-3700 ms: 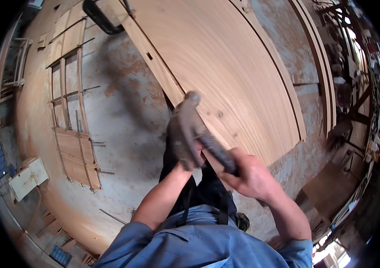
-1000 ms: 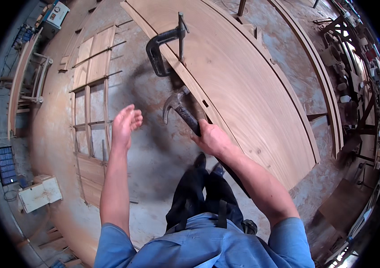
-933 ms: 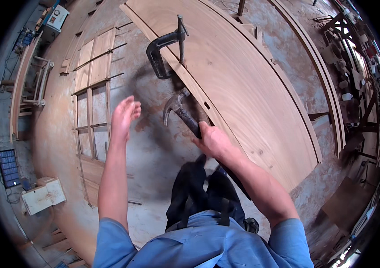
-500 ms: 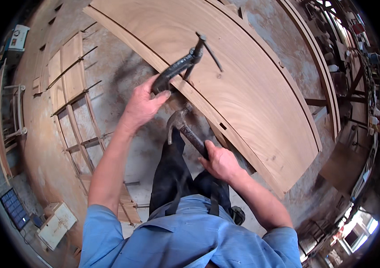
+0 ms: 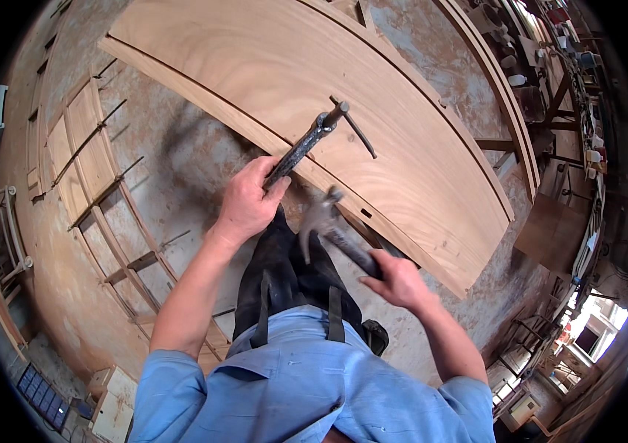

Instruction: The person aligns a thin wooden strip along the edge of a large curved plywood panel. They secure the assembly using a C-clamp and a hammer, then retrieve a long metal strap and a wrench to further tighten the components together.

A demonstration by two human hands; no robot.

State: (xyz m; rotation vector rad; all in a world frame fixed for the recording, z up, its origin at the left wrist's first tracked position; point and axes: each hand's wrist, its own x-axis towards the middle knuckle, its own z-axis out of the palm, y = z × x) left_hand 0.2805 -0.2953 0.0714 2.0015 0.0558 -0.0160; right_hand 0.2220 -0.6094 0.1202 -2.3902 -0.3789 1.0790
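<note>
My left hand (image 5: 246, 199) is closed around the dark metal frame of a screw clamp (image 5: 301, 150). The clamp stands at the near long edge of a large pale wooden panel (image 5: 292, 81), its screw end and thin crossbar rising over the board. Whether its lower jaw touches the wood is hidden. In my right hand (image 5: 399, 280) is a claw hammer (image 5: 349, 249), gripped by its dark handle. The hammer's head is slightly blurred and hangs just off the panel's near edge strip (image 5: 196, 94), close to a small dark slot (image 5: 366, 213).
To the left, a slatted wooden frame (image 5: 91, 214) with metal bars across it lies low. A long timber rail (image 5: 502, 96) runs beyond the panel at right. Cluttered shelving lines the right wall. A dark gridded panel (image 5: 42, 395) and a whitish box (image 5: 113, 410) sit at lower left.
The hammer has come nearer to me and to the right, away from the clamp. The clamp has turned in my left hand and come closer to me. The whole view has shifted somewhat.
</note>
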